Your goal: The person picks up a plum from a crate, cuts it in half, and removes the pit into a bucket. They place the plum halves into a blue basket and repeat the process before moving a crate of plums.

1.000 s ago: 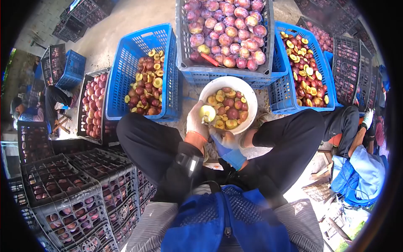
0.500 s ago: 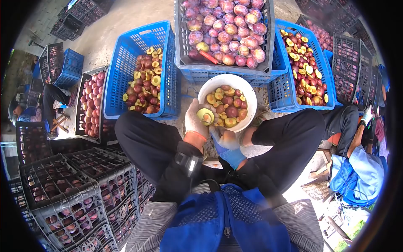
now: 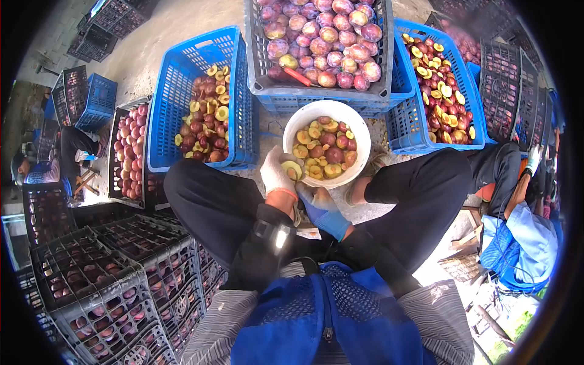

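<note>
My left hand point(image 3: 275, 174), in a whitish glove, is closed around a cut plum point(image 3: 292, 170) with its yellow flesh and hollow showing. It is at the left rim of a white bucket point(image 3: 292, 121). Close beside it is my right hand point(image 3: 325, 210), in a grey and blue glove, with curled fingers near the plum; whatever they hold is hidden. Plum halves and pieces point(image 3: 326, 148) lie inside the bucket, which stands between my feet.
Ahead, a black crate of whole plums point(image 3: 258, 73) rests on a blue crate and holds a red long-shaped object point(image 3: 297, 76). Blue crates of cut plums stand left point(image 3: 159, 121) and right point(image 3: 398, 121). Stacked black crates point(image 3: 97, 286) fill the lower left. Another person point(image 3: 517, 243) sits at right.
My hands have shifted slightly left, and the cut plum has turned so less of its face shows. The camera view has moved a little.
</note>
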A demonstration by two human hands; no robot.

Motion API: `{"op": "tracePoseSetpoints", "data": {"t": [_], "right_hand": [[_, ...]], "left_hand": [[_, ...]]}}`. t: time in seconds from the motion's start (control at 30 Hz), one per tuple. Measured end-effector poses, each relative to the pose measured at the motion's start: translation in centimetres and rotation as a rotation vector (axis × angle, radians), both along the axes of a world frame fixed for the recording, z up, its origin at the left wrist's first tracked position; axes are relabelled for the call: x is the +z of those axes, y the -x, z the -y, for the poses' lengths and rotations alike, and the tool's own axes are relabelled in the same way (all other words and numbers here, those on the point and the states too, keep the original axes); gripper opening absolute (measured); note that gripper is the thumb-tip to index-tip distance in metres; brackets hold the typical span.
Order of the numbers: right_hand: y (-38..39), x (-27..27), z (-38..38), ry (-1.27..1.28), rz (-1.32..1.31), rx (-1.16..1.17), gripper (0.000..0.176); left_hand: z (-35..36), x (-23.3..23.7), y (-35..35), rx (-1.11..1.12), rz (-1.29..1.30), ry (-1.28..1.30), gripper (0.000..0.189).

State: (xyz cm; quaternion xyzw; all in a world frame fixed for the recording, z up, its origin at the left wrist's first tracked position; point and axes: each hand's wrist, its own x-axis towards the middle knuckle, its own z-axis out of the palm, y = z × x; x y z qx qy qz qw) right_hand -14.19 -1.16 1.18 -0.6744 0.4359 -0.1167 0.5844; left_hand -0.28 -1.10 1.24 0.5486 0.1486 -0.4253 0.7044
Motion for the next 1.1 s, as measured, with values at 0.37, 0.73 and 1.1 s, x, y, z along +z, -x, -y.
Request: {"op": "tracePoseSetpoints", "data": {"t": [0.37,0.73,1.1], "right_hand": [[0.3,0.3,0.3,-0.221,0.042,0.017,0.064],[1.1,2.8,0.9,-0.707,0.199,-0.037,0.055],[1.4,-0.1,2.5,-1.619,0.617,0.175,0.058]], "left_hand": [[-0.1,-0.9,0.0,-0.119,0.320,0.015,0.038],[0.1,1.0,0.1,-0.275,0.480,0.090,0.036],[1.3,2.8,-0.6,-0.491,-0.014,0.434,0.049]]}}
